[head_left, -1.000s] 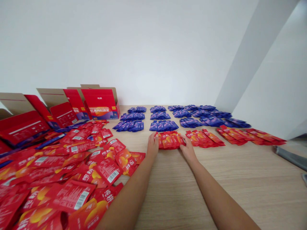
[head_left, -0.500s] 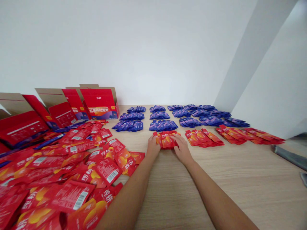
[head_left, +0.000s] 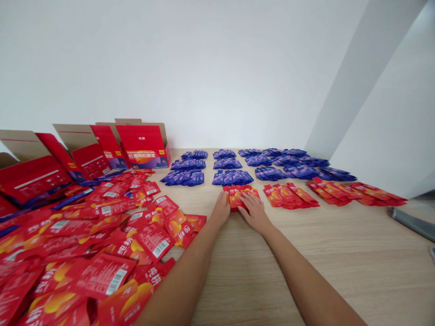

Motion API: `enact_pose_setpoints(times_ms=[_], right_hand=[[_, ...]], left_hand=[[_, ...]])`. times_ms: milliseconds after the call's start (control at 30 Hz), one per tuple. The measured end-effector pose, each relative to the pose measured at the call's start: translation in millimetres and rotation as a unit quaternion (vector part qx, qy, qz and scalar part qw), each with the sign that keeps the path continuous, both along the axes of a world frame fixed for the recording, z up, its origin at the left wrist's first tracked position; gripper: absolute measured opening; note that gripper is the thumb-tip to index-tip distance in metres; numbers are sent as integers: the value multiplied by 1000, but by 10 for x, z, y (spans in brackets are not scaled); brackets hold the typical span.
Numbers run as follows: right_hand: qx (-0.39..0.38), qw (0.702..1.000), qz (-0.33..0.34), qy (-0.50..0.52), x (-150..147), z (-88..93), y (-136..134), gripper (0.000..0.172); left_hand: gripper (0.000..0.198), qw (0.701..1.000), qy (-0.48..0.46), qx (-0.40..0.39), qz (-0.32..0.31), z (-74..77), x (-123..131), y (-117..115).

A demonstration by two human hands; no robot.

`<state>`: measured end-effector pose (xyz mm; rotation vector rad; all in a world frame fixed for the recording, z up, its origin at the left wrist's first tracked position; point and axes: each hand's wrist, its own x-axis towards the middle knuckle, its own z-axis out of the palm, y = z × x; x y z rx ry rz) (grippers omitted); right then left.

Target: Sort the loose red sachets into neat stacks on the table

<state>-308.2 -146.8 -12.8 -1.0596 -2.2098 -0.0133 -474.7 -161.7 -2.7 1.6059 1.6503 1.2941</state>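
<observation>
A small fanned stack of red sachets (head_left: 234, 192) lies on the wooden table between my hands. My left hand (head_left: 222, 209) is closed at the stack's left edge, with its fingertips partly hidden. Across the front right of the same stack lies my right hand (head_left: 254, 213), fingers spread flat on the top sachets. Just behind is a fan of blue sachets (head_left: 231, 177). To the right of my right hand is another fan of red sachets (head_left: 288, 195).
A loose heap of red sachets (head_left: 112, 240) covers the left side. Open red cartons (head_left: 144, 147) stand behind it against the wall. Several rows of blue sachets (head_left: 190, 165) reach toward the wall. A grey object (head_left: 411, 222) lies at the right edge.
My right hand has moved from the stack's right side further over its top, with the fingers spreading. My left hand has shifted slightly at the left edge. The view has turned slightly.
</observation>
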Motion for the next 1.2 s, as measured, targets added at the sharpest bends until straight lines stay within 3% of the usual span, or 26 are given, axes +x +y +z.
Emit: enact_pose_setpoints(times_ms=[200,367,600,700,833,967,1200], right_hand=[[-7,999,16,37,-3,24,4,40],[-27,996,35,74,1,45,11,38],[-60,987,87,119,8,74,7,44],[-65,986,88,125,-2,84,-1,45],[-55,985,85,141,-10,80,-4,44],[-39,982,106,152,17,60,17,43],[-44,977,104,180,71,45,54,51]], left_hand=[[61,995,-97,8,-16,-50,2,68],[65,973,-223,34,-46,-68,14,108],[70,953,-276,44,-120,-30,98,64],[80,950,-263,47,-164,-32,145,34],[90,964,-174,68,-191,-33,161,-26],[88,974,-99,84,-184,-23,140,-70],[80,983,-75,95,-139,-35,164,-32]])
